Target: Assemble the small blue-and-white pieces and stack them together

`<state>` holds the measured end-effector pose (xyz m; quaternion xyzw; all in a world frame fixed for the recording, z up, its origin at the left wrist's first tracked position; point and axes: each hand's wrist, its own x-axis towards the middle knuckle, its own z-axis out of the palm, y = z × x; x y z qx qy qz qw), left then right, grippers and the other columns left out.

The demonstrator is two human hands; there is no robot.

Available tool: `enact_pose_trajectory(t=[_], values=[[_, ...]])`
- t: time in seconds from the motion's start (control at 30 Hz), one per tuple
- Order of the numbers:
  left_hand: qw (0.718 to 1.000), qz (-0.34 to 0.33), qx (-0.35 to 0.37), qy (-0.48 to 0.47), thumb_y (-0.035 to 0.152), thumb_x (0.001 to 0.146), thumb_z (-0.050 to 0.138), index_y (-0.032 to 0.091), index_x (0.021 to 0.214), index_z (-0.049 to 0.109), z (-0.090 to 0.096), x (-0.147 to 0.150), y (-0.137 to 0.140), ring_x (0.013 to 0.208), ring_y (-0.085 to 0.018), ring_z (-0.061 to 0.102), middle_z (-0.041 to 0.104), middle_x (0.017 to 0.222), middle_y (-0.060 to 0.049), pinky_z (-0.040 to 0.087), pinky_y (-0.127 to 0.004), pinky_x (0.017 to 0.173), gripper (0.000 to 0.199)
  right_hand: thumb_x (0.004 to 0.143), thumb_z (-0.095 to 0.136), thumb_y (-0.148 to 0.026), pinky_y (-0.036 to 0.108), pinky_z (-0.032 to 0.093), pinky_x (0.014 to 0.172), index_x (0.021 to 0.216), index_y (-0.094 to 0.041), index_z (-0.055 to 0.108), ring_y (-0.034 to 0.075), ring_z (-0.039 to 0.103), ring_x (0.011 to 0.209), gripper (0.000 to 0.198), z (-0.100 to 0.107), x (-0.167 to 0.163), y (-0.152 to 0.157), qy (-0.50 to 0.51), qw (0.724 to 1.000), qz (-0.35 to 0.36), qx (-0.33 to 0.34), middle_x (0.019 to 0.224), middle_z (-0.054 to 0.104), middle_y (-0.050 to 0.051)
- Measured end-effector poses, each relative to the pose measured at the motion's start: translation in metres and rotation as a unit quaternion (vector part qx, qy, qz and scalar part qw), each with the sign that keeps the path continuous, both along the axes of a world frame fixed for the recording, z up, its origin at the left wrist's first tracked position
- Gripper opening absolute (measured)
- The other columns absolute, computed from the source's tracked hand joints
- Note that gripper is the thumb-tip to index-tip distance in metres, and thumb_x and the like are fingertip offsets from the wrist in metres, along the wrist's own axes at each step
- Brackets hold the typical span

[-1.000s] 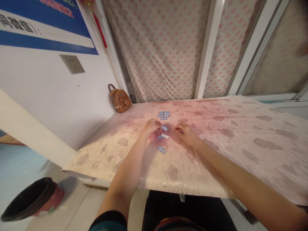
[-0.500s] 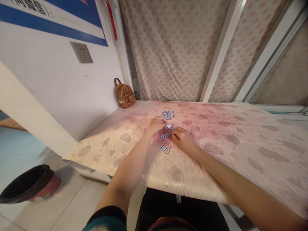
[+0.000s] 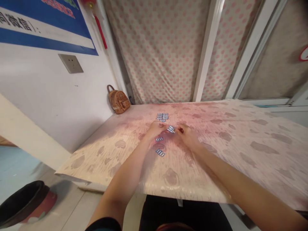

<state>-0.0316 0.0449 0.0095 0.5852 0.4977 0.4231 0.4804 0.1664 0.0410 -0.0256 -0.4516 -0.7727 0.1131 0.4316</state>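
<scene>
A small flat blue-and-white piece [image 3: 171,129], patterned with white bars, is held up between my two hands just above the table. My left hand [image 3: 156,129] pinches its left side with closed fingers. At its right side, the fingertips of my right hand [image 3: 187,134] are pinched together; how much they grip is too small to see fully. Nearer to me lie a short row of white-barred pieces [image 3: 159,139] and a slightly larger slanted row [image 3: 160,152]. Beyond my left hand, a cluster of similar pieces [image 3: 162,116] lies flat.
A patterned cloth covers the table [image 3: 240,166]. A small brown backpack [image 3: 119,102] stands at the back left corner by the wall. Behind the table hangs a dotted curtain [image 3: 163,51]. A dark-rimmed bin [image 3: 29,202] stands on the floor at left.
My right hand has come up from the nearer row to the piece at my left hand. The view has shifted slightly to the right.
</scene>
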Motion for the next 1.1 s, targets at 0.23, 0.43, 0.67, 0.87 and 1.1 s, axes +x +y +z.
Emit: enact_pose_trajectory(t=[0.23,0.43,0.67,0.87,1.1], values=[[1.000,-0.009,-0.001,-0.017,0.016,0.085,0.072,0.011,0.084,0.074,-0.0009,0.0007,-0.0014,0.068,-0.013,0.071,0.076,0.077,-0.006,0.051,-0.019,0.061,0.006,0.090,0.054,-0.022,0.028,0.036,0.065,0.074,-0.021,0.055,0.017,0.056,0.071,0.016,0.0029,0.0025,-0.0002,-0.044,0.999,0.004,0.018,0.078,0.062,0.003],[0.999,-0.023,-0.004,-0.046,0.018,0.078,0.079,0.011,0.080,0.073,-0.0045,0.0012,-0.0014,0.068,-0.014,0.071,0.075,0.077,-0.007,0.053,-0.023,0.066,0.010,0.090,0.054,-0.023,0.029,0.037,0.067,0.074,-0.021,0.054,0.018,0.056,0.072,0.016,0.0041,0.0026,-0.0015,-0.046,0.998,0.025,0.034,0.080,0.062,0.003],[0.997,-0.006,0.004,-0.082,0.017,0.078,0.079,0.011,0.086,0.073,0.0016,0.0016,-0.0043,0.071,-0.015,0.071,0.075,0.081,-0.007,0.053,-0.024,0.068,0.012,0.084,0.064,-0.027,0.028,0.042,0.065,0.105,-0.021,0.055,0.018,0.057,0.069,0.024,0.0016,0.0012,-0.0007,0.049,0.998,0.037,-0.005,0.081,0.060,0.000],[0.994,0.016,-0.001,-0.110,0.023,0.075,0.082,0.011,0.088,0.073,0.0042,0.0032,-0.0033,0.074,-0.015,0.071,0.076,0.087,-0.008,0.053,-0.026,0.070,0.019,0.085,0.061,-0.025,0.028,0.043,0.068,0.104,-0.022,0.057,0.017,0.057,0.071,0.020,0.0058,0.0008,-0.0034,0.034,0.996,0.077,0.001,0.083,0.061,0.001],[0.991,0.014,0.000,-0.130,0.028,0.071,0.086,0.011,0.087,0.071,0.0039,0.0086,-0.0057,0.073,-0.014,0.071,0.076,0.085,-0.007,0.054,-0.025,0.071,0.027,0.088,0.055,-0.026,0.029,0.039,0.065,0.094,-0.022,0.058,0.019,0.057,0.068,0.008,0.0066,0.0019,-0.0023,0.030,0.998,0.050,0.009,0.074,0.061,0.001]])
